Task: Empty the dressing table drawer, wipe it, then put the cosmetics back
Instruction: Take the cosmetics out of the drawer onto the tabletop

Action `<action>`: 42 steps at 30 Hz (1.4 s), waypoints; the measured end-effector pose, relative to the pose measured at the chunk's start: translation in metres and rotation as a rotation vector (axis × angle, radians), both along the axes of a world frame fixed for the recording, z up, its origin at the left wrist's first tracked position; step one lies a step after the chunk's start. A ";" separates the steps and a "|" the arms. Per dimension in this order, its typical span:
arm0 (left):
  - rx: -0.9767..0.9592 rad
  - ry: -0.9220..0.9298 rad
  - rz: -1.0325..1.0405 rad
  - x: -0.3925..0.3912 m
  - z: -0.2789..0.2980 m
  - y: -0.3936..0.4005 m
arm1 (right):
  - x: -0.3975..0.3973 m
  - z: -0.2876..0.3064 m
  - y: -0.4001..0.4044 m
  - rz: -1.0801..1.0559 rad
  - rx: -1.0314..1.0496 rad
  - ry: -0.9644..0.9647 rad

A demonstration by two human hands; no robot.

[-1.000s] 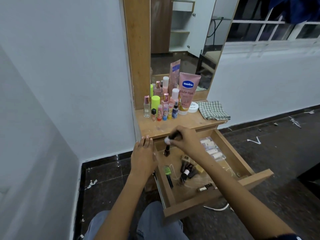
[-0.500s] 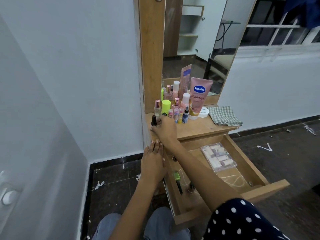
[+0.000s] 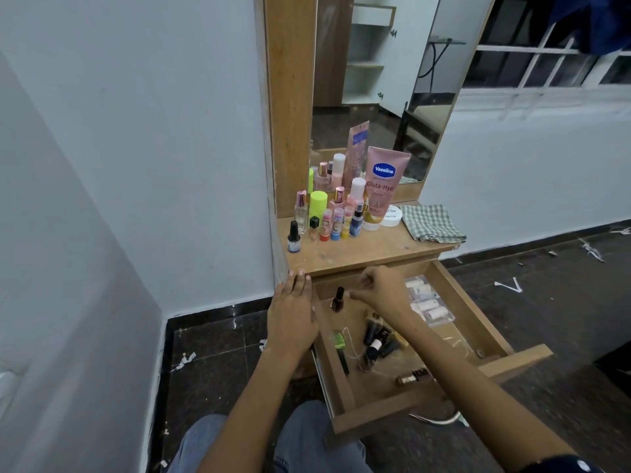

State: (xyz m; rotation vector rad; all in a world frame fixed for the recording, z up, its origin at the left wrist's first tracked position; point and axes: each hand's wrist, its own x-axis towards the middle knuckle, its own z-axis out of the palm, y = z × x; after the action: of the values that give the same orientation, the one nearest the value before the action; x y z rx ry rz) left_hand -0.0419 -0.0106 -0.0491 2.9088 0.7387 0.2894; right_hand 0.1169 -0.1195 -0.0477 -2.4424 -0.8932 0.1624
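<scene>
The emptying step looks partly done: a cluster of cosmetics already stands on the tabletop (image 3: 375, 249) below the mirror, among them a pink lotion tube (image 3: 380, 189), a green-capped bottle (image 3: 317, 206), a row of small lip balms (image 3: 336, 227) and a dark dropper bottle (image 3: 293, 237) at the left end. The drawer (image 3: 440, 418) is pulled fully out and holds more: a dark nail polish bottle (image 3: 338, 299) standing near its back left corner, a group of dark tubes (image 3: 377, 339) lying in the middle, a green-ended item (image 3: 338, 339), a small brown bottle (image 3: 411, 377) near the front, and a clear packet of small pots (image 3: 428, 302) at the right. So, in my judgement, removal is perhaps halfway; wiping and restocking are all ahead, and the checked cloth (image 3: 432, 222) lies folded on the tabletop, untouched. The left hand (image 3: 293, 312) rests flat, fingers straight, on the drawer's left wall with its tips at the tabletop edge. The right hand (image 3: 382, 288) hovers over the back of the drawer, just beside the nail polish bottle, its fingers loosely curled and holding nothing that I can see.
</scene>
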 end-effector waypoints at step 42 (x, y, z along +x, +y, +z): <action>0.000 0.014 0.001 0.000 0.003 0.001 | -0.011 0.014 0.008 0.446 -0.180 -0.016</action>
State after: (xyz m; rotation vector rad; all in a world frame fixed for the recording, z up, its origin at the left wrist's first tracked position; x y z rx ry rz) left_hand -0.0420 -0.0096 -0.0462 2.9134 0.7428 0.2694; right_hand 0.1056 -0.1120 -0.0334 -2.3675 -1.4779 0.3972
